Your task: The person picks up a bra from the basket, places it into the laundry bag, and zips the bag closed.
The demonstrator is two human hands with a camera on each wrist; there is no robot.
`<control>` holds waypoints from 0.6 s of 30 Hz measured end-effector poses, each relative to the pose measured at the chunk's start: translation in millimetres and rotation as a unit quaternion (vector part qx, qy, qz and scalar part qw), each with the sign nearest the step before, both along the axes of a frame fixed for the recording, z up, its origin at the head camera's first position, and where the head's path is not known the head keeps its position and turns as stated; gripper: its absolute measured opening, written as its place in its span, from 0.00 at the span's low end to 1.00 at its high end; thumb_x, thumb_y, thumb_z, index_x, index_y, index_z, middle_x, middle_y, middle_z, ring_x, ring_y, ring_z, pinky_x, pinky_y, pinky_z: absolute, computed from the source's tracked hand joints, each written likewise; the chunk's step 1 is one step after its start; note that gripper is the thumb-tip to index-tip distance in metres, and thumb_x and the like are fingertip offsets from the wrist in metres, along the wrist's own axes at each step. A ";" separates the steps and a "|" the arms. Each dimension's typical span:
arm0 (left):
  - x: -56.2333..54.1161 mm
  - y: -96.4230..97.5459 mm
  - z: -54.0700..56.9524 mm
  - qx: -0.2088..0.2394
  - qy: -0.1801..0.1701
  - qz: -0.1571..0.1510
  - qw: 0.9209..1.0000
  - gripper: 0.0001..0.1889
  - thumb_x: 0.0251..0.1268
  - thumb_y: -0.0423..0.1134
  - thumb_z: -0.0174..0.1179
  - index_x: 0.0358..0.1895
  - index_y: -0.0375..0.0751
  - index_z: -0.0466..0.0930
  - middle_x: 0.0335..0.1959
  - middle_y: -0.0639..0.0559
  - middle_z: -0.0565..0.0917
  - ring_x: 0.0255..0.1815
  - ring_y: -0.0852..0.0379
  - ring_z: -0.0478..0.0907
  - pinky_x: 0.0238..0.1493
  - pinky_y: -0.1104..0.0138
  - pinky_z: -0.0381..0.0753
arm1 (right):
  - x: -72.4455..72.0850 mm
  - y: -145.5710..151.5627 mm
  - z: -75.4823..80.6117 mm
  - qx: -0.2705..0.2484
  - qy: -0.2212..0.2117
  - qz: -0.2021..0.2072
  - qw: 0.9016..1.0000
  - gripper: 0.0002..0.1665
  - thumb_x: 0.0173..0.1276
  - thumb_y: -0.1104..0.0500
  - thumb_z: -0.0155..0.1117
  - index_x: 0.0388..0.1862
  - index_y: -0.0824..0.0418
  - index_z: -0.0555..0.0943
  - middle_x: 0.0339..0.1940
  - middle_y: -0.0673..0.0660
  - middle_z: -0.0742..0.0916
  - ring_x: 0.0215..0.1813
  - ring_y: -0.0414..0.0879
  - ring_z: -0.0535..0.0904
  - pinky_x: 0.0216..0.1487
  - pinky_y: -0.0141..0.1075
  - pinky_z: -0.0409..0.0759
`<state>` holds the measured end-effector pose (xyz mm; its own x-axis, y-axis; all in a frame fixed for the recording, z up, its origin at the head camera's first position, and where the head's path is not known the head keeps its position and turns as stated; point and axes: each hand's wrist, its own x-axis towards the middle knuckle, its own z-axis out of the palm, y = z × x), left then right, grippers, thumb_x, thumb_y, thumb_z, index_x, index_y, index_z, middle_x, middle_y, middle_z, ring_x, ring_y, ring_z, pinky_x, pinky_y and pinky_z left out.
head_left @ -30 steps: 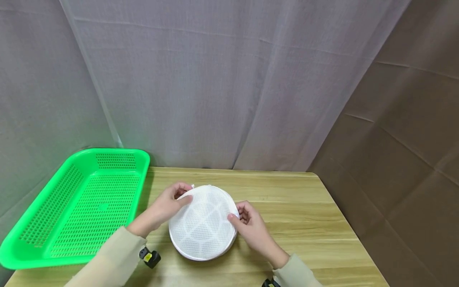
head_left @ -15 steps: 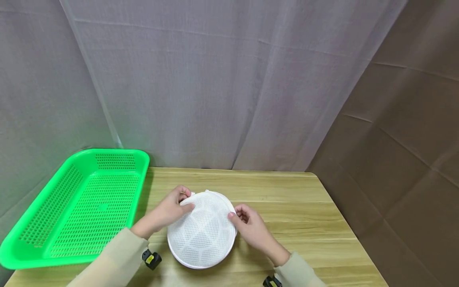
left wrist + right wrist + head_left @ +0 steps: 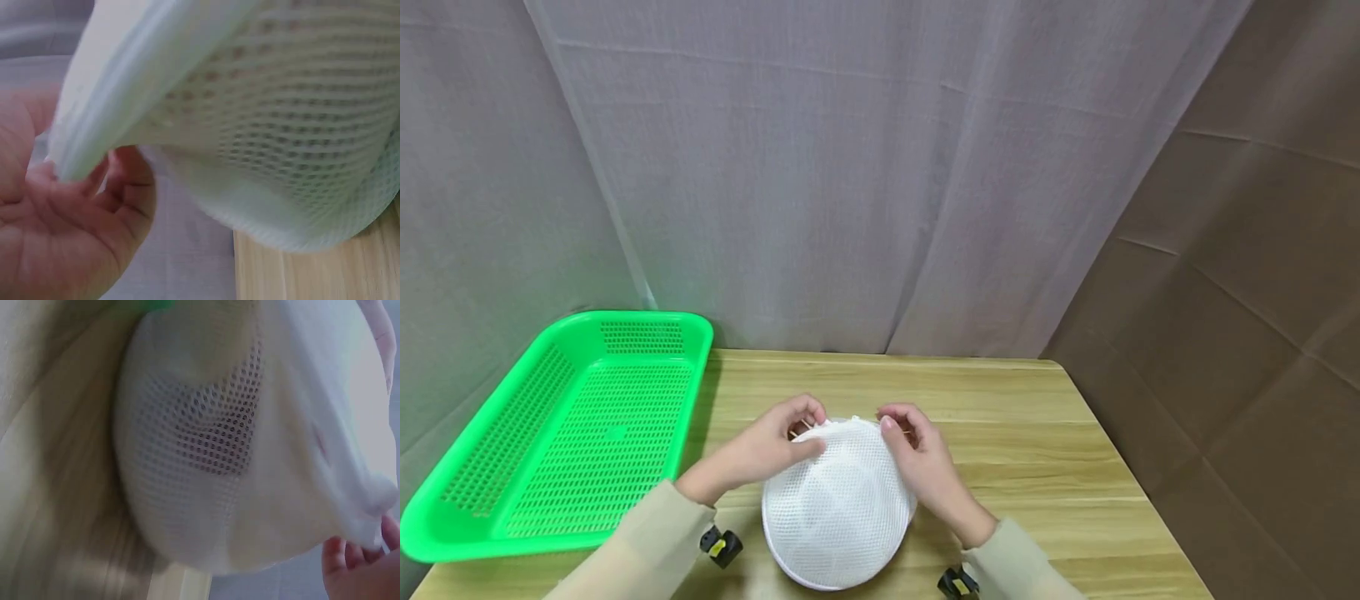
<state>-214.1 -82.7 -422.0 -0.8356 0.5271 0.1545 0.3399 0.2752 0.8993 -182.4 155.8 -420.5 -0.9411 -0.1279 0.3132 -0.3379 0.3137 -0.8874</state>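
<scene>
A round white mesh laundry bag (image 3: 838, 517) with a piped rim stands over the table between both hands. My left hand (image 3: 767, 446) pinches its far left edge, thumb on top; in the left wrist view, the fingers curl round the rim. At the far right edge my right hand (image 3: 925, 458) pinches the bag between thumb and fingers. Up close in the right wrist view, the mesh bag (image 3: 219, 437) bulges above the wood, with the right hand (image 3: 365, 565) at its edge. What the bag contains, if anything, cannot be made out.
A green plastic basket (image 3: 700, 367) with perforated walls stands on the left of the wooden table (image 3: 1015, 433). Grey cloth (image 3: 790, 183) hangs behind the table, and a brown cloth (image 3: 1240, 350) is on the right.
The bag has shifted toward me and slightly right. My right hand has moved from its right side up to the far edge, and my left hand has slid right, bringing both hands closer together.
</scene>
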 end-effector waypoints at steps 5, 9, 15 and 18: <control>2.8 4.6 -2.0 -0.020 0.005 -0.047 0.999 0.10 0.63 0.32 0.63 0.44 0.40 0.73 0.38 0.50 0.79 0.40 0.53 0.75 0.42 0.63 0.75 | 3.7 -4.8 -0.8 0.026 -0.024 0.066 0.997 0.11 0.75 0.64 0.52 0.49 0.64 0.81 0.45 0.58 0.85 0.41 0.47 0.79 0.41 0.34 0.78; 2.6 5.3 -3.4 -0.012 0.003 -0.050 0.999 0.09 0.63 0.31 0.62 0.44 0.38 0.74 0.38 0.51 0.80 0.40 0.53 0.75 0.42 0.64 0.74 | -1.0 -2.9 -14.4 0.027 -0.038 0.065 0.997 0.11 0.76 0.61 0.51 0.44 0.61 0.82 0.42 0.54 0.85 0.37 0.45 0.79 0.37 0.34 0.79; 4.3 5.5 -1.1 -0.013 -0.013 -0.045 0.999 0.09 0.64 0.29 0.61 0.44 0.35 0.73 0.36 0.49 0.82 0.38 0.54 0.76 0.41 0.65 0.74 | -3.5 -0.8 -18.5 0.018 -0.036 0.079 0.996 0.11 0.76 0.61 0.51 0.42 0.61 0.82 0.42 0.53 0.85 0.37 0.44 0.80 0.37 0.35 0.80; 3.9 5.3 -1.2 -0.020 -0.010 -0.046 0.999 0.08 0.64 0.29 0.60 0.44 0.36 0.73 0.35 0.49 0.82 0.38 0.54 0.76 0.41 0.65 0.74 | 4.1 -3.4 -5.4 0.022 -0.043 0.083 0.995 0.11 0.75 0.65 0.51 0.42 0.65 0.82 0.42 0.56 0.85 0.36 0.45 0.80 0.37 0.35 0.80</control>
